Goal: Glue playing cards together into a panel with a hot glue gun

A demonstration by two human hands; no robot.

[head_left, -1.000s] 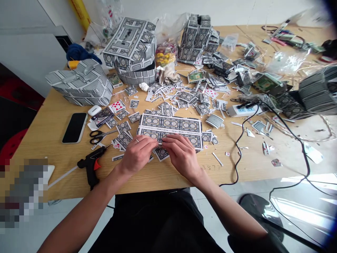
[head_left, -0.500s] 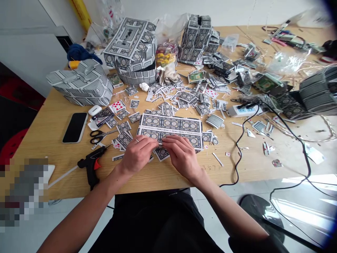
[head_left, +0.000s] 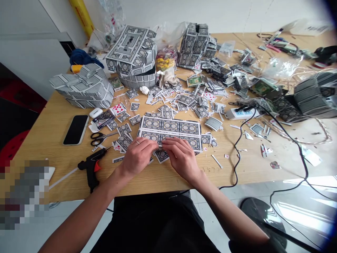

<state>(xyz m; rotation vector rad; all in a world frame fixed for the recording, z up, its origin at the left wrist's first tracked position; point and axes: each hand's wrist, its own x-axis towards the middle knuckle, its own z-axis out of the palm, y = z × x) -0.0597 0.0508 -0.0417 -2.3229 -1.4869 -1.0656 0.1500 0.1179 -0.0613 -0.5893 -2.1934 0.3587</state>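
Observation:
A flat panel of joined playing cards [head_left: 171,127], patterned backs upward, lies in front of me at mid-table. My left hand [head_left: 139,153] and my right hand [head_left: 181,156] meet at its near edge, fingers curled and pressing there, thumbs close together. The fingers hide that part of the edge. Beneath and around the panel are loose cut playing cards [head_left: 123,137]. Left of my left hand lies a black glue gun [head_left: 91,167] with a red trigger and a white glue stick. Behind it are black-handled scissors [head_left: 98,138].
A smartphone [head_left: 76,130] and a white earbud case [head_left: 95,112] lie to the left. Card-covered bags [head_left: 86,88] and a larger card-covered box [head_left: 134,49] stand behind. On the right, a power strip [head_left: 240,113] trails a black cable [head_left: 237,154] over the front edge.
My hands keep their grip on the panel's near edge, with barely any movement. The whole view has shifted slightly.

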